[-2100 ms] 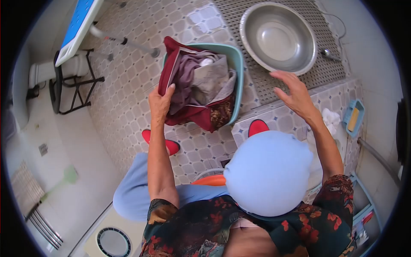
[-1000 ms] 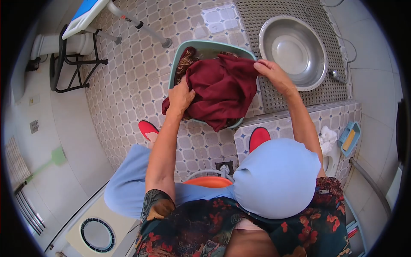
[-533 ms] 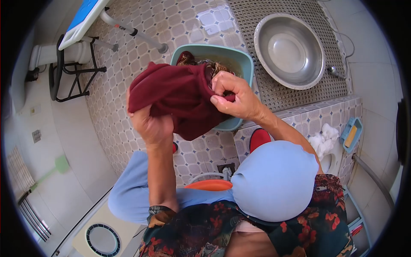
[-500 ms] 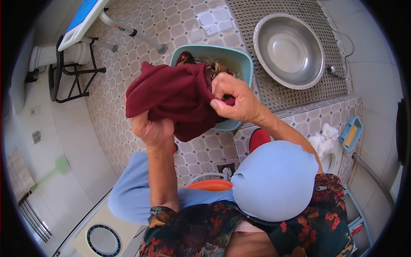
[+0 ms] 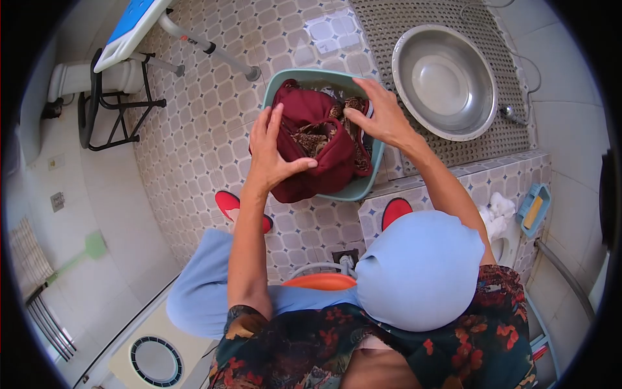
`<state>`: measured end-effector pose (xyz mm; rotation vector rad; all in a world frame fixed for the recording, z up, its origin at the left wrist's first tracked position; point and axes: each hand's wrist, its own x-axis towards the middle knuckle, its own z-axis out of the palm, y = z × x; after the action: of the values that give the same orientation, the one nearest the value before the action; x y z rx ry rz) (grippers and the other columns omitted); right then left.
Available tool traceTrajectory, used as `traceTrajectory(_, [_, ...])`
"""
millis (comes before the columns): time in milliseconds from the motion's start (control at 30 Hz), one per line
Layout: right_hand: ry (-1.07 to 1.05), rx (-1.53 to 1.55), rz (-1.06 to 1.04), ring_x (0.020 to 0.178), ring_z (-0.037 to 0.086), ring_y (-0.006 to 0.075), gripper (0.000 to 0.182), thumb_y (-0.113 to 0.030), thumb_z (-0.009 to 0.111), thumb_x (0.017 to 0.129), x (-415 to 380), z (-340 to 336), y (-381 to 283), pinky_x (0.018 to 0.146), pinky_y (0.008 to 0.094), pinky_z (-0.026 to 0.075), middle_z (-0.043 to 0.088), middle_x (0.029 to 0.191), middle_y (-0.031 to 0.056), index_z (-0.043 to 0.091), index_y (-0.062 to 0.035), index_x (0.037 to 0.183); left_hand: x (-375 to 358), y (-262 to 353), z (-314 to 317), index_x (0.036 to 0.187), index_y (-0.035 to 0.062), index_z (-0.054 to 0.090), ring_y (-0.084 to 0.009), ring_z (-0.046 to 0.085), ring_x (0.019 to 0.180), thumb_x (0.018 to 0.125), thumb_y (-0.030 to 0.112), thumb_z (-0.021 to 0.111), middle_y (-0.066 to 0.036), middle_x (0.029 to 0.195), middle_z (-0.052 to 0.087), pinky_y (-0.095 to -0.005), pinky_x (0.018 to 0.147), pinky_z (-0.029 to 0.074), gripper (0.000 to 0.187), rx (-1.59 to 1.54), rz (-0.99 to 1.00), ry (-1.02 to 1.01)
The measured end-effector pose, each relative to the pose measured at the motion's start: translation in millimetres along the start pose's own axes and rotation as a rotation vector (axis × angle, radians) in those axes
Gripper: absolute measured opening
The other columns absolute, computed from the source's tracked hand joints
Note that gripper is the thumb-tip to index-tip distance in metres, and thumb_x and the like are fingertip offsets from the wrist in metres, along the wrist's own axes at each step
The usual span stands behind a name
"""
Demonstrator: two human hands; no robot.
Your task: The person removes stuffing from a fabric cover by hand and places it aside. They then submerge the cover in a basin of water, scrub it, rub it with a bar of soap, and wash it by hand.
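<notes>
A dark red garment with brown patterned cloth showing in its middle lies bunched in a light green basin, and part of it hangs over the near left rim. Water shows at the basin's far side. My left hand is at the garment's left side, fingers spread and thumb stretched over the red cloth. My right hand is above the basin's right rim, thumb and fingers apart, beside the patterned cloth. Neither hand grips the cloth.
A steel bowl stands on a grey perforated mat at the right. A black-framed stool and a blue-topped seat are at the upper left. A blue soap dish is at the right, an orange basin near the knees.
The red garment has come down into the basin and spread out. Both hands have let go of it and opened; the right hand has moved up and to the right.
</notes>
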<state>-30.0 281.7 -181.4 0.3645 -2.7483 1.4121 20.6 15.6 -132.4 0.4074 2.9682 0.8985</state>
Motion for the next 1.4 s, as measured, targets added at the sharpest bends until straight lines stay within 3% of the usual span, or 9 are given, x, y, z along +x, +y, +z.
traceTrajectory(200, [-0.451, -0.191, 0.175, 0.134, 0.013, 0.0559, 0.084, -0.054, 0.069, 0.074, -42, 73, -34, 0.102, 0.0701, 0.025, 0.017, 0.149, 0.0262, 0.034, -0.0227, 0.143, -5, -32, 66, 0.149, 0.0144, 0.02, -0.049, 0.025, 0.134, 0.044, 0.041, 0.088, -0.022, 0.154, 0.013, -0.0614, 0.098, 0.033, 0.129, 0.332, 0.024, -0.19])
traceTrajectory(567, [-0.517, -0.319, 0.118, 0.095, 0.058, 0.0416, 0.059, -0.036, 0.069, 0.079, -16, 113, 27, 0.081, 0.0545, 0.048, 0.055, 0.109, 0.0219, 0.047, -0.006, 0.125, 55, -85, 102, 0.121, 0.0044, 0.05, -0.0424, 0.062, 0.086, 0.05, 0.041, 0.087, -0.021, 0.089, 0.064, -0.0477, 0.074, 0.05, 0.088, 0.096, -0.068, -0.445])
traceTrajectory(700, [-0.48, -0.392, -0.052, 0.097, 0.061, 0.0417, 0.062, -0.045, 0.064, 0.082, 23, 105, 41, 0.089, 0.0521, 0.046, 0.059, 0.114, 0.0239, 0.05, -0.0048, 0.127, 84, -86, 98, 0.102, 0.0044, 0.063, -0.043, 0.062, 0.089, 0.06, 0.049, 0.078, -0.025, 0.089, 0.066, -0.0486, 0.077, 0.05, 0.064, 0.072, -0.117, -0.438])
traceTrajectory(800, [-0.866, -0.166, 0.198, 0.11, 0.057, 0.0397, 0.061, -0.05, 0.062, 0.081, 56, 91, 46, 0.097, 0.0441, 0.042, 0.057, 0.122, 0.0256, 0.059, -0.006, 0.122, 86, -79, 100, 0.106, 0.0052, 0.061, -0.0435, 0.062, 0.09, 0.06, 0.047, 0.078, -0.024, 0.091, 0.066, -0.0489, 0.078, 0.05, 0.064, -0.027, -0.117, -0.358])
traceTrajectory(867, [-0.618, 0.068, 0.031, 0.111, 0.058, 0.0336, 0.06, -0.048, 0.065, 0.079, 53, 83, 66, 0.098, 0.0402, 0.042, 0.061, 0.12, 0.0218, 0.061, -0.005, 0.121, 72, -59, 90, 0.103, 0.0043, 0.059, -0.0415, 0.063, 0.087, 0.062, 0.038, 0.079, -0.02, 0.092, 0.066, -0.0478, 0.074, 0.05, 0.057, -0.012, -0.096, -0.321])
traceTrajectory(1000, [-0.953, 0.518, 0.349, 0.103, 0.057, 0.0164, 0.057, -0.048, 0.069, 0.081, 54, 59, 61, 0.09, 0.0311, 0.043, 0.064, 0.111, 0.0105, 0.062, -0.0052, 0.118, 20, -24, 80, 0.097, 0.0101, 0.054, -0.0319, 0.061, 0.076, 0.06, 0.015, 0.082, -0.011, 0.089, 0.053, -0.0429, 0.064, 0.051, 0.047, 0.069, 0.082, -0.057])
traceTrajectory(1133, [-0.719, 0.192, 0.612, 0.102, 0.055, 0.0198, 0.057, -0.054, 0.071, 0.077, 41, 53, 19, 0.082, 0.0362, 0.044, 0.063, 0.106, 0.0158, 0.064, -0.0004, 0.096, -12, 0, 77, 0.102, 0.0108, 0.056, -0.0261, 0.056, 0.079, 0.058, 0.012, 0.078, -0.007, 0.089, 0.053, -0.0384, 0.064, 0.045, 0.049, 0.157, 0.229, 0.082])
traceTrajectory(1200, [-0.328, -0.086, 0.153, 0.105, 0.053, 0.0295, 0.062, -0.056, 0.077, 0.069, 22, 62, 3, 0.082, 0.0391, 0.044, 0.061, 0.098, 0.0174, 0.061, 0.0005, 0.087, -17, 7, 80, 0.106, 0.0114, 0.059, -0.0274, 0.057, 0.086, 0.056, 0.009, 0.08, -0.009, 0.095, 0.054, -0.0394, 0.069, 0.044, 0.054, 0.154, 0.149, 0.144])
traceTrajectory(1400, [0.028, -0.195, -0.132, 0.115, 0.048, 0.0389, 0.093, -0.052, 0.083, 0.062, 12, 88, 33, 0.1, 0.0421, 0.039, 0.053, 0.119, 0.0259, 0.042, 0.0015, 0.126, -23, 2, 76, 0.114, 0.0093, 0.058, -0.0275, 0.054, 0.091, 0.06, 0.013, 0.078, -0.01, 0.104, 0.053, -0.04, 0.073, 0.044, 0.058, 0.134, 0.253, 0.02])
